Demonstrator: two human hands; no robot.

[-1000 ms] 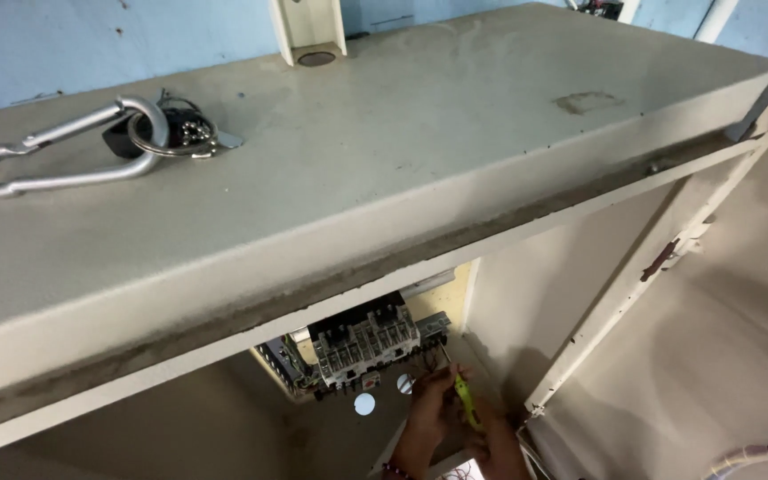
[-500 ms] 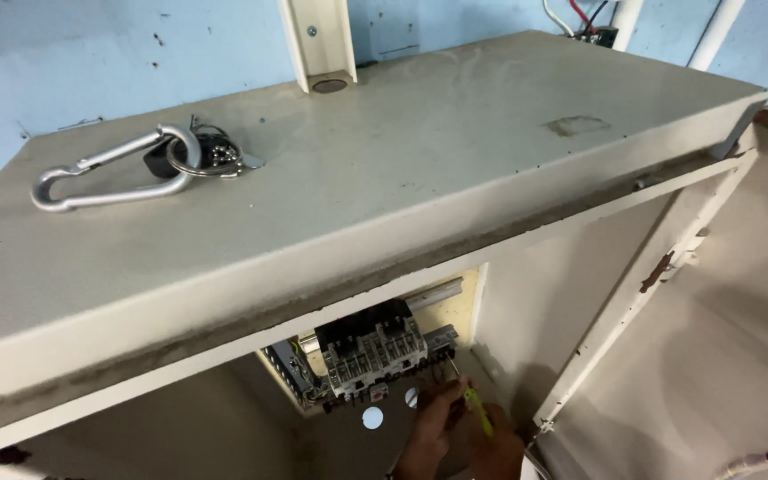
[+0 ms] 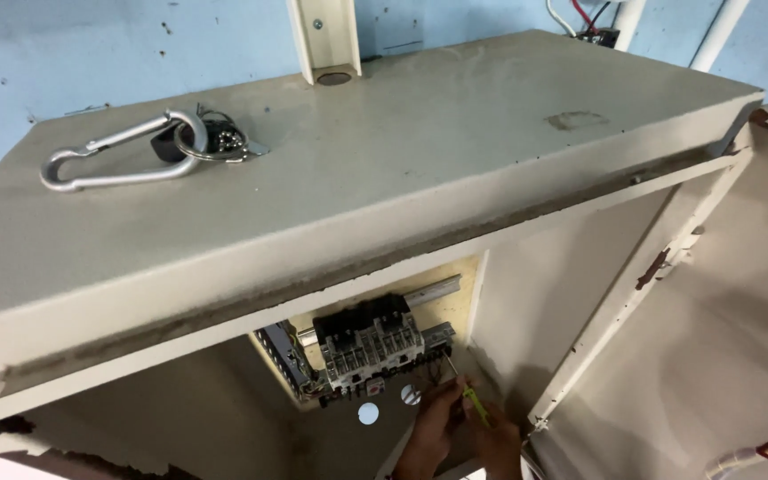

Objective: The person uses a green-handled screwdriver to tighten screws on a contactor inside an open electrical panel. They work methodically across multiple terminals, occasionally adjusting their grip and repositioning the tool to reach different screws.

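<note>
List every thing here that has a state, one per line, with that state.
Cabinet: open at the front.
Door: swung out to the right.
Carabiner: gate closed, lying flat on the cabinet top, ring of keys on it.
Breaker block: mounted on its rail inside.
Screwdriver: held, tip at the block's lower right.
Left hand: by the screwdriver; grip unclear.
Right hand: around the screwdriver handle.

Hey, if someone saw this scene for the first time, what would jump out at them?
Probably the silver carabiner with keys lying on the top of the beige metal cabinet, at the upper left. Below, inside the open box, two hands work a yellow-green screwdriver at the edge of a breaker block.
</note>
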